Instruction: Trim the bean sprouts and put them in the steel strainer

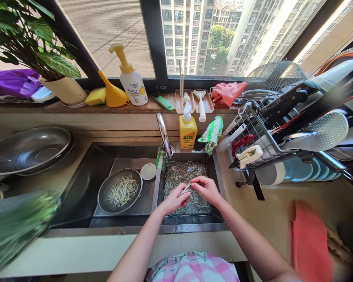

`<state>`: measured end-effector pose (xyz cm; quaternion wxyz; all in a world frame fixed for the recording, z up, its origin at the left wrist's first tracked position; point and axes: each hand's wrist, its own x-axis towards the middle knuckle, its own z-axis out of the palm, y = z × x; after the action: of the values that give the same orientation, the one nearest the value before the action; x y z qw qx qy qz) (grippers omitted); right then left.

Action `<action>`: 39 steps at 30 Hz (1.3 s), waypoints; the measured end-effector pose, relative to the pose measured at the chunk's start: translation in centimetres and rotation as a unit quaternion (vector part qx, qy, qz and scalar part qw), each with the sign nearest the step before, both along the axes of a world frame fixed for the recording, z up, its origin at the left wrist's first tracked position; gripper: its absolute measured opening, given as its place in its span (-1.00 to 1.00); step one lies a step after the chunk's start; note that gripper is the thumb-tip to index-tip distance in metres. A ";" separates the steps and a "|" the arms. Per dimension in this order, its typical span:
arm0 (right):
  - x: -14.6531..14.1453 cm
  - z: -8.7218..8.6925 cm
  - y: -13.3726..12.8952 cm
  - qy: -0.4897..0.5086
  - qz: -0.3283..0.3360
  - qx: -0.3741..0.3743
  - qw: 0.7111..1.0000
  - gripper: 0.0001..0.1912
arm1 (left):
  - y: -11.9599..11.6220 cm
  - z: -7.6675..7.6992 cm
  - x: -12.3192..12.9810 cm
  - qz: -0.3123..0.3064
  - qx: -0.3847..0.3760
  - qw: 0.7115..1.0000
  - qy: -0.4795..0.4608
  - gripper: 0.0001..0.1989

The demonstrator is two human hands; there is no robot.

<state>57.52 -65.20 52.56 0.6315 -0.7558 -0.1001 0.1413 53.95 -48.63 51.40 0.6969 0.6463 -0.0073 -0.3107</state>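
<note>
My left hand (178, 197) is closed around a few pale bean sprouts (187, 188) above the right sink basin. Close beside it, my right hand (206, 188) pinches at the ends of these sprouts with thumb and forefinger. Below both hands, a mass of loose bean sprouts (176, 169) fills the right basin. In the left basin stands a round dark pan (101, 197) with a heap of whitish bean sprouts (122, 190) in it.
A small white dish (148, 171) sits beside the pan. The faucet (164, 135) rises behind the divider, near a yellow AXE bottle (188, 133). At right stands a dish rack (263, 139) with knives and utensils. Bagged greens (23, 223) and a wok (29, 150) lie left.
</note>
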 end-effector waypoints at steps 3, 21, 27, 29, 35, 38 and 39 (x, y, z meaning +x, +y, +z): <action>-0.2 -0.3 0.2 0.096 -0.031 0.091 0.991 -0.77 | -0.2 0.0 0.1 0.007 0.010 1.000 -0.006 -0.73; 0.8 0.9 -1.1 -0.087 0.157 -0.161 0.971 -0.92 | -0.4 -0.7 0.2 -0.020 0.127 0.992 -0.009 -0.59; 1.0 0.2 -0.5 -0.134 0.067 -0.189 0.970 -0.91 | -0.4 -0.3 0.1 -0.014 0.098 0.995 0.011 -0.57; 1.3 -0.5 -0.6 -0.046 -0.001 -0.105 0.993 -0.94 | -0.2 0.0 0.1 -0.018 0.078 0.997 0.016 -0.58; 2.0 -0.6 -1.8 0.137 0.090 0.016 0.986 -0.83 | 0.5 0.7 0.0 -0.072 0.053 0.996 0.025 -0.62; 1.9 0.1 -2.1 0.151 0.216 0.002 0.965 -0.78 | 0.6 0.9 0.0 -0.114 0.059 0.992 0.014 -0.64; 1.9 0.3 -2.2 0.150 0.248 -0.007 0.957 -0.77 | 0.6 0.9 0.0 -0.125 0.064 0.990 0.007 -0.64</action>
<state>59.42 -67.36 52.81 0.5793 -0.6816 -0.1874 0.4058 53.96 -48.01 52.32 0.6098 0.6814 -0.0627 -0.3998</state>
